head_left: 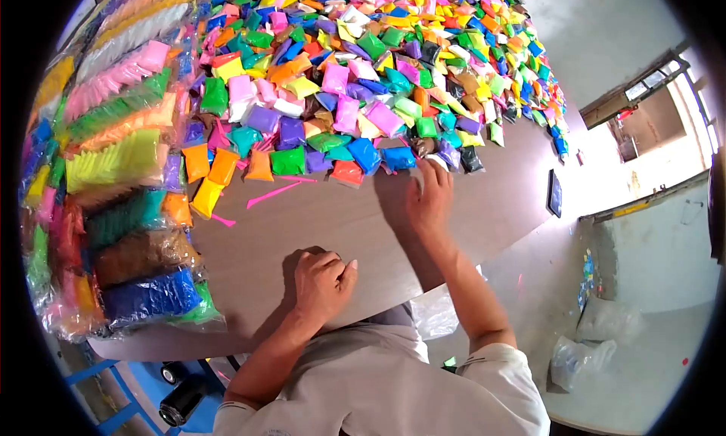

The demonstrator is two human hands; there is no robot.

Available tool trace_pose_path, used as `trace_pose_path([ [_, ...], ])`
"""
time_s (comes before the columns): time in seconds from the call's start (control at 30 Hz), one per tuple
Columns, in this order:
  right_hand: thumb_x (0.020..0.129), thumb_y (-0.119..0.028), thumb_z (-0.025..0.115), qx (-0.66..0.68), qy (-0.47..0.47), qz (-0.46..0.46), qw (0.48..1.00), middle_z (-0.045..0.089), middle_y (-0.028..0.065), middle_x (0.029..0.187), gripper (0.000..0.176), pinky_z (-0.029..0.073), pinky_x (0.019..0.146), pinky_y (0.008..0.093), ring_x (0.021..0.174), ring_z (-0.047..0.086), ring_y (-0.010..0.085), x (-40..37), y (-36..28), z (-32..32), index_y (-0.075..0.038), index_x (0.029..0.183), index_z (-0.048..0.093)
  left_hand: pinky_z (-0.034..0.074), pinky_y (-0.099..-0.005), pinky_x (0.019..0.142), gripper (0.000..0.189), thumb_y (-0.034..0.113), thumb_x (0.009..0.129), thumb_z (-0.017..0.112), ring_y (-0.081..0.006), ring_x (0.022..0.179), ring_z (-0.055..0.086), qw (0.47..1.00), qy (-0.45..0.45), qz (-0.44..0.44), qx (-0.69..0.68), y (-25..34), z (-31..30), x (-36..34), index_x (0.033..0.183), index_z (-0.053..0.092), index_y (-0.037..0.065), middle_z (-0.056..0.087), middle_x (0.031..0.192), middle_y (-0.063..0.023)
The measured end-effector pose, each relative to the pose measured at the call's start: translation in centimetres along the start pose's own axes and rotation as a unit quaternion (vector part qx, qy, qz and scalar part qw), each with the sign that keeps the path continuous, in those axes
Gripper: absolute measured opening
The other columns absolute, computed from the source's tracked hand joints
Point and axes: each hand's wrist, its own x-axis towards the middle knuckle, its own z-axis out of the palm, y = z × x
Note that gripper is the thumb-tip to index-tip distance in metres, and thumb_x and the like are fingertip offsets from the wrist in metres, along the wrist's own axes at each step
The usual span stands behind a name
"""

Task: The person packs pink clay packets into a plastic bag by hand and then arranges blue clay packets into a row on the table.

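At the far left, clear plastic bags (pixel 125 164) lie in rows, each packed with small packets of mostly 1 colour: pink, green, peach, yellow, teal, brown, blue. Lower down, below the edge of the brown table (pixel 348 217), is a black bottle (pixel 181 402). Beside the bags, a yellow packet (pixel 206 199) lies on the tabletop, and a thin pink strip (pixel 272 195) lies to its right. Next, the person's left hand (pixel 325 285) rests on the table near its front edge, fingers curled into a loose fist. Beyond both hands, a broad heap of multicoloured packets (pixel 378 80) covers the back of the table. The right hand (pixel 431 199) reaches to the heap's near edge, fingers bent over a white packet (pixel 437 161), just right of a blue packet (pixel 399 158); I cannot tell whether they pinch it. At the table's right edge is a flat dark device (pixel 555 192). A clear bag (pixel 581 363) lies on the floor, lower right.
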Motion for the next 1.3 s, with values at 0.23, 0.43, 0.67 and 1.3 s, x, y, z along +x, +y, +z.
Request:
trace_pose_path([
  [0.23, 0.080, -0.003, 0.063, -0.062, -0.069, -0.063, 0.994, 0.059, 0.0158, 0.117, 0.041, 0.047, 0.089, 0.0439, 0.103, 0.056, 0.0355, 1.7, 0.6, 1.7, -0.003, 0.120, 0.060, 0.037, -0.0416, 0.058, 0.033, 0.013, 0.081, 0.071, -0.0306, 0.056, 0.051, 0.999, 0.002, -0.016, -0.030, -0.4, 0.0, -0.1, 0.057, 0.051, 0.004, 0.052, 0.060, -0.0080],
  [0.43, 0.084, -0.002, 0.063, -0.033, -0.038, -0.056, 0.997, 0.061, 0.0139, 0.113, 0.028, 0.048, 0.086, 0.0438, 0.099, 0.057, 0.0342, 1.3, 1.0, 2.5, -0.004, 0.112, 0.064, 0.037, -0.0383, 0.058, 0.034, 0.012, 0.086, 0.069, -0.0279, 0.057, 0.050, 0.996, 0.006, -0.057, -0.072, 0.1, -0.5, -0.1, 0.059, 0.049, 0.002, 0.055, 0.062, -0.0076],
  [0.67, 0.095, 0.002, 0.055, 0.360, -0.105, 0.212, 0.902, 0.063, 0.0147, 0.118, 0.023, 0.053, 0.082, 0.0347, 0.105, 0.063, 0.0246, -3.0, -4.9, -2.3, -0.001, 0.117, 0.061, 0.039, -0.0396, 0.060, 0.033, 0.019, 0.091, 0.064, -0.0301, 0.058, 0.051, 0.977, 0.024, -0.138, -0.163, -0.4, -0.7, -0.2, 0.065, 0.051, 0.003, 0.053, 0.062, -0.0103],
  [1.3, 0.091, -0.009, 0.071, 0.698, -0.156, 0.362, 0.599, 0.061, 0.0083, 0.118, 0.045, 0.050, 0.088, 0.0309, 0.101, 0.058, 0.0150, -7.6, -11.4, -1.3, 0.003, 0.130, 0.052, 0.045, -0.0391, 0.066, 0.040, 0.038, 0.099, 0.052, -0.0274, 0.069, 0.057, 0.956, -0.065, -0.175, -0.228, -0.7, -2.1, -0.3, 0.082, 0.065, 0.003, 0.063, 0.074, -0.0126],
])
